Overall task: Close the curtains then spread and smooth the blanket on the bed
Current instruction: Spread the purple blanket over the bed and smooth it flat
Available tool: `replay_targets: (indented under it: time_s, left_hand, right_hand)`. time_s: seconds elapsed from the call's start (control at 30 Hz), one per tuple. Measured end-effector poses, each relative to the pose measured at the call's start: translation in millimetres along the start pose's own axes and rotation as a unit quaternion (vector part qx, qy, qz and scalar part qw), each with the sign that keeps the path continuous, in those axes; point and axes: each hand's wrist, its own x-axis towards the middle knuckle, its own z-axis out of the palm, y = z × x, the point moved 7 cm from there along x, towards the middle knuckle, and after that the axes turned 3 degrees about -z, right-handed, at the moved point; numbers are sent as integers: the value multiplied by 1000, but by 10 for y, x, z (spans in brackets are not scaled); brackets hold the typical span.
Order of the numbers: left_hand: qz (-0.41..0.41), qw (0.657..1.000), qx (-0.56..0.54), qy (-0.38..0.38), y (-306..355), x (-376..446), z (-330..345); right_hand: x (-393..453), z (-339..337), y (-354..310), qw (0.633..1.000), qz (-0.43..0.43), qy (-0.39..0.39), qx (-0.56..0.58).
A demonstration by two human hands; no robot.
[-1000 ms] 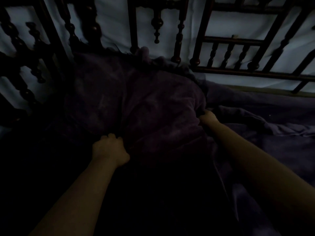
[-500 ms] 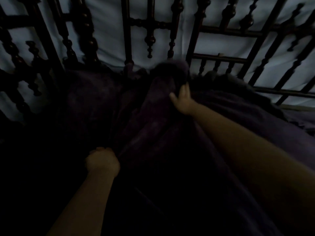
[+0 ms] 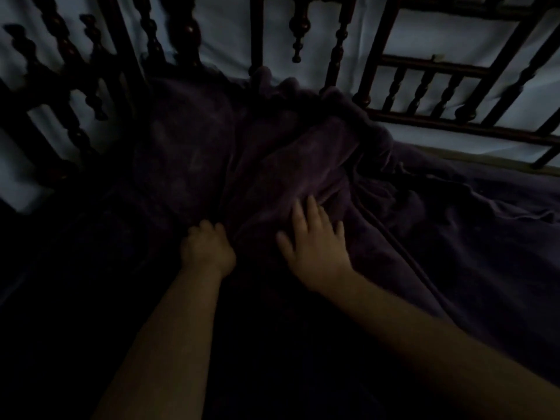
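The room is dim. A dark purple blanket (image 3: 291,165) lies bunched in folds over the bed, heaped toward the corner of the wooden frame. My left hand (image 3: 207,248) is curled into a fist and grips a fold of the blanket near the middle. My right hand (image 3: 315,237) lies flat on the blanket just to the right, fingers straight and spread, pressing on the cloth. Both forearms reach in from the bottom of the view.
A dark turned-wood bed frame (image 3: 424,116) with spindles runs along the far side and the left (image 3: 60,86). Pale cloth or wall (image 3: 439,34) shows behind the rails. A flatter dark sheet (image 3: 485,222) covers the bed to the right.
My right hand has let go of the blanket's far part near the rail and come back toward me, now flat beside my left hand. The left hand keeps its grip.
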Motion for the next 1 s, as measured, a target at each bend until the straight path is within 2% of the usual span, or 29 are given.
replay_targets:
  time_s: [0.07, 0.1, 0.13, 0.2, 0.3, 0.37, 0.43, 0.5, 0.63, 0.77, 0.87, 0.93, 1.0]
  left_hand:
    - [34, 998, -44, -15, 104, 1, -30]
    - [23, 997, -63, -50, -51, -325, -21]
    - [32, 993, -84, -74, -41, -405, -11]
    - [44, 985, -109, -122, -25, -520, 79]
    - [54, 970, -148, -183, -7, -868, 20]
    - [46, 946, -220, -234, -23, -1084, -18]
    - [47, 933, -252, -254, -36, -1305, 17]
    - [57, 941, -228, -244, -44, -1489, 75]
    - [79, 975, -103, -183, -7, -1829, 197]
    - [86, 980, -63, -169, -106, -2304, 242]
    - [91, 981, -54, -162, -336, -2662, 252]
    - [83, 989, 26, -122, -540, -2821, 203]
    - [37, 991, 92, -87, -814, -2968, 133]
  right_hand:
    - [-343, 248, -9, 996, -24, -74, -52]
    - [-680, 331, -75, 988, -31, -142, -51]
    - [-733, 370, 1, 982, -5, -181, -48]
    - [-720, 401, 125, 968, 38, -237, -66]
    - [-822, 301, 80, 952, 57, -279, -114]
    - [-1037, 352, 28, 946, 71, -281, -148]
    - [-1336, 428, 23, 944, 73, -277, -163]
    - [-1592, 443, 60, 948, 77, -273, -147]
    - [-2257, 514, 239, 941, 95, -293, -142]
    - [-2958, 638, 298, 926, 98, -340, -133]
    - [-3101, 527, 242, 932, 85, -350, -49]
    - [-3034, 308, 80, 953, 77, -288, 44]
    - [-2943, -1, -210, 977, 49, -169, 123]
